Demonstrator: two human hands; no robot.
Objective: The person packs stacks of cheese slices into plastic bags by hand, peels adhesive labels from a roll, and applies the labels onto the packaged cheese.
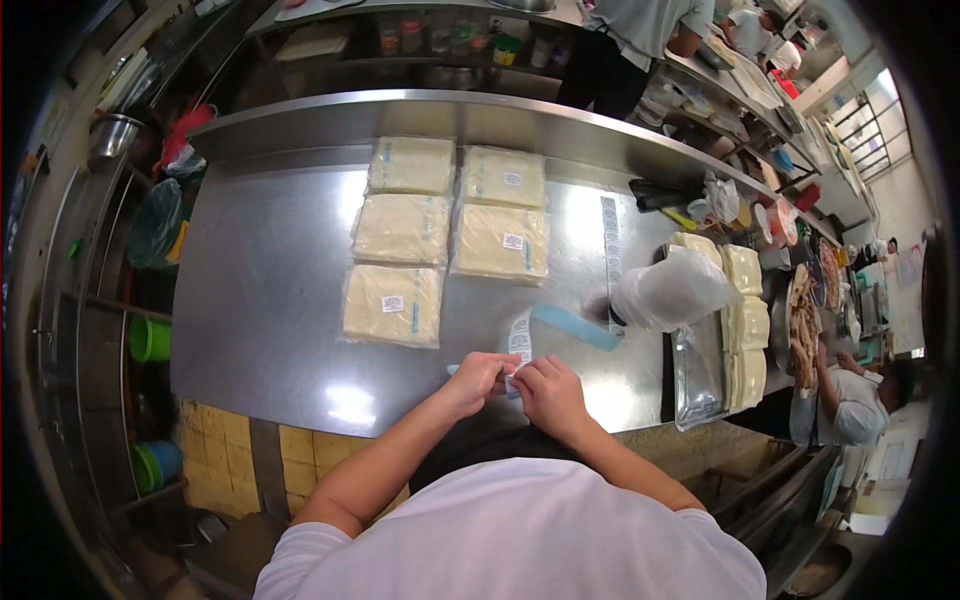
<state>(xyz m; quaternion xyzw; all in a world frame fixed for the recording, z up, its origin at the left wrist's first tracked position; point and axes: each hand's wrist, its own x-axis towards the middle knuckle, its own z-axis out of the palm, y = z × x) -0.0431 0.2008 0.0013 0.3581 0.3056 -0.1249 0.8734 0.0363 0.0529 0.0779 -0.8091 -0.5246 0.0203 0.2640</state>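
My left hand (482, 380) and my right hand (550, 393) meet at the front edge of the steel table (270, 290), both with fingers pinched on a strip of printed labels (520, 338). The strip's blue backing (575, 327) curls away to the right on the tabletop. Beyond my hands lie several flat, pale packages in clear plastic, in two columns. The nearest package on the left (391, 304) bears a white label, as does the nearest one on the right (500, 242). Another label strip (611, 240) lies flat farther right.
At the right are a plastic-wrapped bundle (672, 290), a clear tray (697, 375) and stacks of pale blocks (745, 325). A raised steel ledge (450, 105) runs along the back. One person (640, 40) stands behind it, another (855, 400) at far right.
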